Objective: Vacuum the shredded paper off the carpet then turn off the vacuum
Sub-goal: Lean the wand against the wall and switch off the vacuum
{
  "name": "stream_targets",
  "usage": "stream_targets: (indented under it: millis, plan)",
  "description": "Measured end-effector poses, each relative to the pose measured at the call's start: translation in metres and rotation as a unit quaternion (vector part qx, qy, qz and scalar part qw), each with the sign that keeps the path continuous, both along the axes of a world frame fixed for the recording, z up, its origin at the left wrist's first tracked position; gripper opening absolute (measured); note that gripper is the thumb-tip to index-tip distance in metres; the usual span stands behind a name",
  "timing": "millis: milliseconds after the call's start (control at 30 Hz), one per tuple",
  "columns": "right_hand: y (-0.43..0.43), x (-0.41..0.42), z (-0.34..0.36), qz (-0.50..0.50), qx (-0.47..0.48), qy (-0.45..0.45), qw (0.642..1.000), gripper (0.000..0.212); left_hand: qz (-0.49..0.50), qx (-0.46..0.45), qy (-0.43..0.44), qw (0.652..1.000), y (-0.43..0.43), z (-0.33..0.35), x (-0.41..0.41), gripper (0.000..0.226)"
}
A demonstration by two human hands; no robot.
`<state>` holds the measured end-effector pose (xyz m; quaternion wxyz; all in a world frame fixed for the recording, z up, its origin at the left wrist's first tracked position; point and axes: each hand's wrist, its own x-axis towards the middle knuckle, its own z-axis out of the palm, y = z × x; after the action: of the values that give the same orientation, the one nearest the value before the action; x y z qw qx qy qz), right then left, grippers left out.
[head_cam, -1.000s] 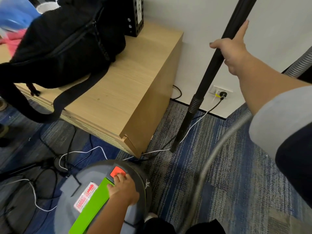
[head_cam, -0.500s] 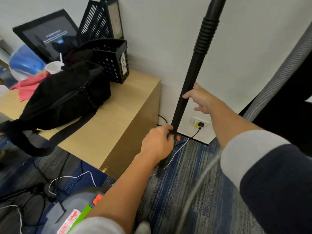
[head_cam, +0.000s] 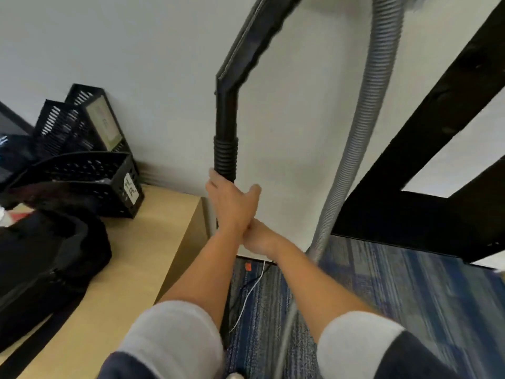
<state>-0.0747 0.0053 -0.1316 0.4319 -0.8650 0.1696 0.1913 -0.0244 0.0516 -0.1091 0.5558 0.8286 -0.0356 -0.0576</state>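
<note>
Presently, the long black plastic vacuum wand stands nearly upright on the blue striped carpet, close to the white wall and just beside the far right corner of the light wooden counter. The left grip, a bare hand with its back to the camera, is clamped round the wand directly below the ribbed black collar, fingers on the wand's left side and thumb on its right. Above the collar the wand bends and runs up out of view.

The right grip sits just under the left one, touching the left wrist. Its fingers are hidden behind that wrist, so I cannot tell whether it is closed on the wand or only resting against it.

To the right of both grips, a grey ribbed hose hangs down along the wall to the carpet. Beyond it is a slanted black frame.

On the counter, a black mesh tray sits toward the back edge, and a black fabric bag lies in front of it toward the left. A thin white cable trails over the carpet near the wand's lower part.
</note>
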Motion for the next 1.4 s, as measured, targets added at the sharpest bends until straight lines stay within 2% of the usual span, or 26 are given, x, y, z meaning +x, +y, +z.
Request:
stream_targets:
  millis: [100, 200, 267, 333, 400, 433, 467, 500, 533, 600, 700, 767, 933, 1100, 1200, 1267, 1400]
  plan:
    - [0.008, 0.01, 0.029, 0.04, -0.025, -0.025, 0.999, 0.033, 0.049, -0.038, -0.007, 0.998, -0.005, 0.01, 0.028, 0.072]
    - [-0.009, 0.014, 0.057, -0.007, -0.006, -0.077, 0.997, 0.045, 0.053, -0.058, -0.038, 0.996, -0.006, 0.019, 0.048, 0.048]
    - [-0.029, 0.012, 0.071, -0.059, -0.043, -0.167, 0.983, 0.041, 0.056, -0.051, -0.032, 0.997, -0.005, 0.022, 0.049, 0.043]
    - [-0.051, 0.008, 0.086, -0.155, -0.122, -0.296, 0.935, 0.031, 0.071, -0.042, -0.029, 0.996, -0.003, 0.021, 0.045, 0.043]
    - [-0.072, 0.003, 0.104, -0.25, -0.214, -0.404, 0.854, 0.028, 0.11, -0.047, -0.036, 0.992, 0.0, 0.021, 0.042, 0.041]
    - [-0.081, 0.001, 0.114, -0.288, -0.248, -0.426, 0.821, 0.033, 0.133, -0.05, -0.044, 0.989, 0.004, 0.022, 0.042, 0.04]
    - [-0.091, -0.001, 0.123, -0.314, -0.268, -0.422, 0.807, 0.042, 0.15, -0.052, -0.048, 0.986, 0.007, 0.023, 0.043, 0.039]
    - [-0.1, -0.001, 0.13, -0.327, -0.27, -0.397, 0.814, 0.053, 0.163, -0.052, -0.049, 0.984, 0.01, 0.025, 0.045, 0.039]
    - [-0.107, 0.0, 0.136, -0.33, -0.251, -0.36, 0.836, 0.065, 0.171, -0.049, -0.044, 0.983, 0.013, 0.028, 0.047, 0.039]
    - [-0.115, 0.003, 0.145, -0.311, -0.163, -0.301, 0.887, 0.082, 0.181, -0.05, -0.023, 0.982, 0.018, 0.031, 0.055, 0.04]
    - [-0.115, 0.011, 0.153, -0.249, -0.046, -0.259, 0.932, 0.088, 0.166, -0.054, 0.043, 0.984, 0.023, 0.035, 0.075, 0.042]
    - [-0.111, 0.02, 0.155, -0.212, -0.03, -0.242, 0.946, 0.086, 0.129, -0.046, 0.09, 0.986, 0.024, 0.04, 0.085, 0.043]
    - [-0.099, 0.039, 0.156, -0.197, -0.055, -0.194, 0.96, 0.082, 0.089, 0.006, 0.195, 0.977, 0.012, 0.052, 0.097, 0.046]
    - [-0.082, 0.058, 0.148, -0.13, -0.092, -0.163, 0.974, 0.077, 0.063, 0.058, 0.153, 0.985, 0.012, 0.041, 0.115, 0.063]
    - [-0.076, 0.078, 0.152, -0.088, -0.141, -0.141, 0.976, 0.078, 0.092, 0.055, 0.18, 0.978, 0.016, 0.036, 0.123, 0.061]
    - [-0.076, 0.093, 0.154, -0.11, -0.142, -0.141, 0.974, 0.083, 0.11, 0.043, 0.203, 0.972, 0.02, 0.038, 0.124, 0.058]
    - [-0.092, 0.106, 0.155, -0.213, -0.092, -0.154, 0.96, 0.088, 0.049, 0.057, 0.176, 0.981, 0.03, 0.035, 0.121, 0.055]
